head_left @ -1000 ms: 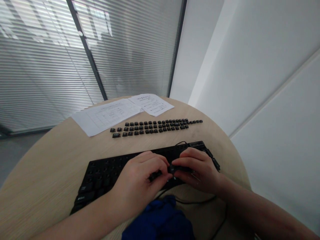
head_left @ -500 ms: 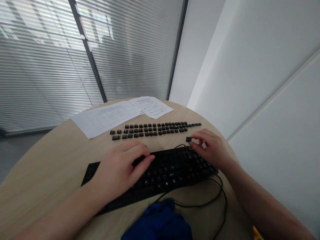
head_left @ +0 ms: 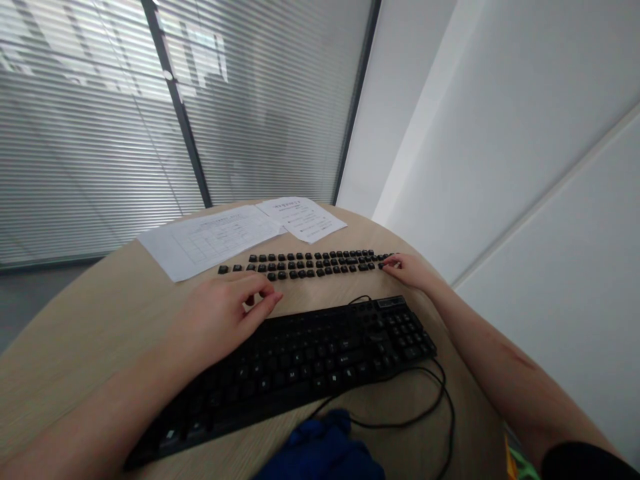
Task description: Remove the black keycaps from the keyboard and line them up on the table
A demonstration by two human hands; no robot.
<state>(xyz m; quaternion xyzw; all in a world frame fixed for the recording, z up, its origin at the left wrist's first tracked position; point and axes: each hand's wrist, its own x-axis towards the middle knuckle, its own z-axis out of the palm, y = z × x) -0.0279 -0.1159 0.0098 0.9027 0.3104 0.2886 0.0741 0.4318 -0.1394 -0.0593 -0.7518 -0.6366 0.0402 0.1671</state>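
Note:
My right hand (head_left: 407, 271) reaches to the right end of the rows of loose black keycaps (head_left: 311, 264). Its thumb and forefinger close on a small black keycap (head_left: 381, 265) at the table surface. My left hand (head_left: 230, 308) hangs over the left back part of the black keyboard (head_left: 320, 360), near the front row of keycaps and covering some of it. The left fingers are curled and the thumb tip comes close to the forefinger; whatever may be between them is hidden. The keyboard lies tilted across the table, many keys still on it.
Printed sheets of paper (head_left: 215, 239) lie behind the keycaps on the round wooden table (head_left: 100, 313). A black cable (head_left: 400, 423) loops in front of the keyboard, beside a bundle of blue cloth (head_left: 323, 450). A white wall (head_left: 540, 200) stands close on the right.
My right hand has carried a keycap from above the keyboard's back right corner forward to the rows' right end. My left hand has moved left and away from the keys toward the front row.

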